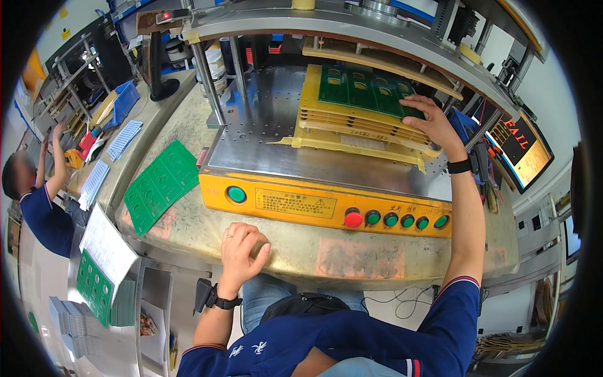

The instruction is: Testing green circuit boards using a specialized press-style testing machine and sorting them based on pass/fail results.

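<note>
A green circuit board panel (pixel 364 91) with round cut-outs lies on a layered yellow test fixture (pixel 308 103) inside the press. My right hand (pixel 433 122) grips the panel at its right edge, fingers over the top and thumb at the near corner. My left hand (pixel 242 250) rests at the bench's front edge, fingers loosely bent, thumb apart, holding nothing. Up and to its left, a second green circuit board panel (pixel 162 185) lies flat on the bench. The red button (pixel 353 218) and green button (pixel 236 195) on the press's yellow front are untouched.
The press's upper plate (pixel 301 25) hangs over the fixture on metal posts (pixel 209 85). A monitor (pixel 518 147) stands right. At lower left are stacked green boards (pixel 94 286) beside a white sheet (pixel 108 242). Another person (pixel 47 213) works at far left.
</note>
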`<state>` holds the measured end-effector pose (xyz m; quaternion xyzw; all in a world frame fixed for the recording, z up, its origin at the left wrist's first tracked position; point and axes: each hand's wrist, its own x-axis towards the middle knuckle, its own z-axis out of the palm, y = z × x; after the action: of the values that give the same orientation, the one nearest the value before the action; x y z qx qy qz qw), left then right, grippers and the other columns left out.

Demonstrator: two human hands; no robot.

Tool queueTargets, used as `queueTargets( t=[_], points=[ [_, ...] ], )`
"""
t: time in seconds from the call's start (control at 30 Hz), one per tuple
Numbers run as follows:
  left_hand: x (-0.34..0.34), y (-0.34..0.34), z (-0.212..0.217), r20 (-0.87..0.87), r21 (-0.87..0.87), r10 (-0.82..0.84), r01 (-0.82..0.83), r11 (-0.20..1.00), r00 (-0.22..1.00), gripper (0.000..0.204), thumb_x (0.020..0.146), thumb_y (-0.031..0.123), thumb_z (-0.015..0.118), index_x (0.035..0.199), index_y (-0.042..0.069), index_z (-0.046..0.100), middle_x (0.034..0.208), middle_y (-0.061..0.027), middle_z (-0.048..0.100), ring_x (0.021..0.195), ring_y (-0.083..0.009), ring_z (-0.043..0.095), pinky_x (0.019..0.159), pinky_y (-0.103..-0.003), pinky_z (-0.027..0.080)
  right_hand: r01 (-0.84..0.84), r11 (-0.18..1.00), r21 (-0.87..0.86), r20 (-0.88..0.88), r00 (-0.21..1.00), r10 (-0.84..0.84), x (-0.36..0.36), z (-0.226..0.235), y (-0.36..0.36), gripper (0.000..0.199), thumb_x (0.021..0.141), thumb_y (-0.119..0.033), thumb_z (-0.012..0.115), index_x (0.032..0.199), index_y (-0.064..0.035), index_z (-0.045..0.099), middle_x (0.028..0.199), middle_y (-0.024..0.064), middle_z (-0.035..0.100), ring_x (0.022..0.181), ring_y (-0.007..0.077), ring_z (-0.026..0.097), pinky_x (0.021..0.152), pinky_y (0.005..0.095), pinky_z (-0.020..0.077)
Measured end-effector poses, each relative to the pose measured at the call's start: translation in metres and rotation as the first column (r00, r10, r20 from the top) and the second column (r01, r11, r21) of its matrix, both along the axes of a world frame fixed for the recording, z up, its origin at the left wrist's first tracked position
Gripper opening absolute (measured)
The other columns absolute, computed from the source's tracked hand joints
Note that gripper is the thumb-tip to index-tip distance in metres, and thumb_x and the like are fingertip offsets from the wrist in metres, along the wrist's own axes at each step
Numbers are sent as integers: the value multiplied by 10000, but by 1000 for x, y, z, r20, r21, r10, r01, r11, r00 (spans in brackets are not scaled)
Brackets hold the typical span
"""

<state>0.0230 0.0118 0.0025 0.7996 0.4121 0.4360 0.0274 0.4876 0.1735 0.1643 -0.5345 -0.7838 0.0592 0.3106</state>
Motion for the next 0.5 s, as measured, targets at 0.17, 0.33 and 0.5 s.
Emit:
queueTargets(
  t=[0.17, 0.33, 0.5],
  points=[
    [1, 0, 0, -4, -8, -3, 3, 1000, 1000, 123, 726, 165, 713, 802, 104, 637, 878, -56, 576, 889, -272, 555, 782, -387, 413, -2, 1000, 20, 59, 998, 1, 3, 0, 11, 521, 802, -366, 779, 1263, -158, 655, 1345, 158, 541, 1284, 319, 462, 1066, 407, 385],
    [1, 1, 1, -2, -7, 1, -1, 1000, 1000, 122, 724, 159, 714, 802, 105, 636, 878, -54, 579, 886, -272, 558, 779, -389, 413, -1, 1000, 1, 107, 994, 1, 4, 4, 13, 525, 799, -371, 777, 1259, -149, 656, 1328, 140, 573, 1280, 328, 465, 1086, 416, 362],
    [1, 1, 0, -10, -4, 1, -1, 1000, 1000, 119, 725, 161, 712, 800, 106, 637, 876, -55, 579, 882, -274, 560, 775, -390, 415, 4, 1000, 4, 97, 995, -5, 4, 5, 16, 525, 796, -369, 779, 1254, -139, 659, 1325, 144, 572, 1281, 321, 468, 1081, 415, 366]
  ],
)
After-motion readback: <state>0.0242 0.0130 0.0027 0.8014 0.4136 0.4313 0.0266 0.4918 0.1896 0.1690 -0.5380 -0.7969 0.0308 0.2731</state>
